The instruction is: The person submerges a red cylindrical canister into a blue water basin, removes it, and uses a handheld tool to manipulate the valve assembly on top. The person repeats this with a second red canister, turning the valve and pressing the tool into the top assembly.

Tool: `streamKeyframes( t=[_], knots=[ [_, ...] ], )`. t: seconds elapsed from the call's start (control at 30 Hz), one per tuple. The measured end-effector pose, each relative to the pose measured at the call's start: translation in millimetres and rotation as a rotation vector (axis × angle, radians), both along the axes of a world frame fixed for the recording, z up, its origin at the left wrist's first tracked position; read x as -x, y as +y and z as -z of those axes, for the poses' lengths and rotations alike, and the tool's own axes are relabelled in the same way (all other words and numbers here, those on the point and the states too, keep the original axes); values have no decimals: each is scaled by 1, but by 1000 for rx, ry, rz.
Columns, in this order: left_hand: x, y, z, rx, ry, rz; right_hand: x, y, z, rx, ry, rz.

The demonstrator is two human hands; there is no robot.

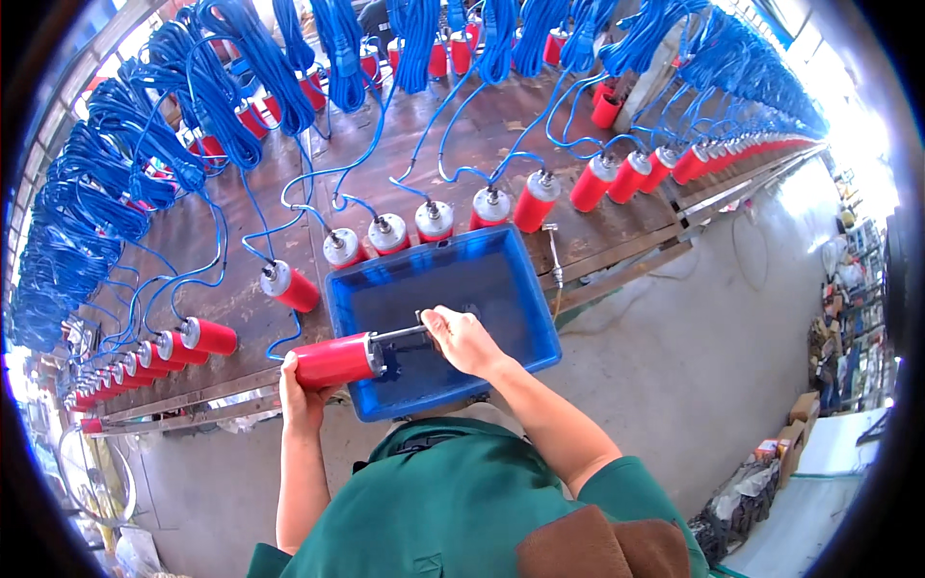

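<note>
A: Where's the red cylinder (332,362)?
B: In the left hand (304,397), over the tray's 8 o'clock corner. Its long axis runs from 9 to just short of 3 o'clock, metal end toward 3.
A: How do the left fingers sit?
B: Curled round the body at the 9 o'clock end. Some are hidden underneath, so I can't tell their full wrap.
A: And the right hand (464,342)?
B: At 3 o'clock from the cylinder, fingers closed on the far end of a rod (400,332). The rod bridges the gap to the metal end, almost in line with the body.
A: Which hand is nearer the body?
B: The left, touching it. The right is apart, on the rod alone, above the tray (528,299).
A: Is the blue cord (275,354) joined to it?
B: Can't tell; it disappears near the left fingers, at 9 o'clock.
A: Anything close by?
B: Another cylinder (291,287) on the bench (252,332), at 11 o'clock from the held one.
</note>
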State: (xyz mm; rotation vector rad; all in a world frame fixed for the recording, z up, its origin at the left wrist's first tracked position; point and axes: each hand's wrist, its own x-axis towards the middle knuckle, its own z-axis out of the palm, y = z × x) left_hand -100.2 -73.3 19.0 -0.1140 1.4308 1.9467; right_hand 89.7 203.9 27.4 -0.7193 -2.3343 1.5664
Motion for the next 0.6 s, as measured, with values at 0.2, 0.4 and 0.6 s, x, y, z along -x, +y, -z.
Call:
streamKeyframes(
  t=[0.2,0.4,0.6],
  knots=[
    [0,0,0,21,17,-13,-3,7,-17,-229,357,-120],
    [5,-1,0,38,47,82,15,6,-8,255,28,63],
    [5,-1,6,37,39,73,10,10,-12,268,-49,-25]
  ],
)
